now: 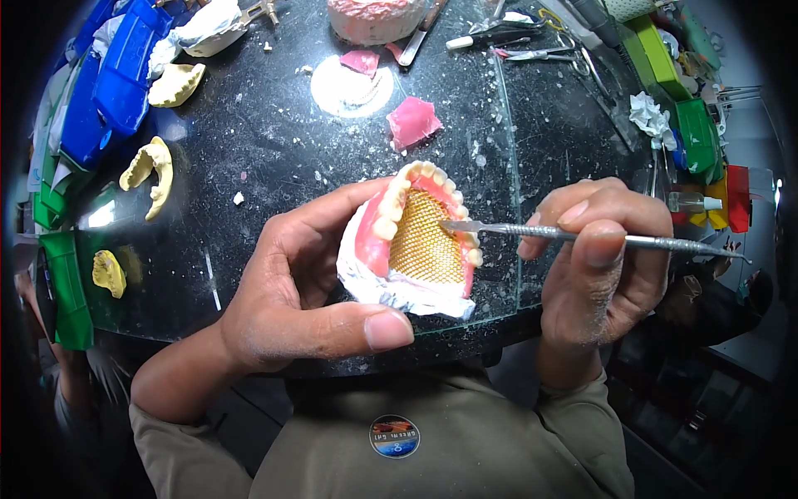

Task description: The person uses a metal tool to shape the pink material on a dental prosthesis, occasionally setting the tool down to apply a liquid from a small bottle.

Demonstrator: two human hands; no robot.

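A white plaster dental model with pink wax, a row of cream teeth and a gold mesh across its palate is in my left hand, thumb along its lower edge and fingers behind it. My right hand pinches a thin metal carving tool between thumb and fingers. The tool's flat tip lies over the mesh near the right-hand teeth; whether it touches cannot be made out. The tool's other, hooked end points to the right.
Pink wax pieces and a white disc lie beyond the model. Yellowish plaster pieces and blue bins stand left. Another plaster model is at the back, with scissors and tools to its right.
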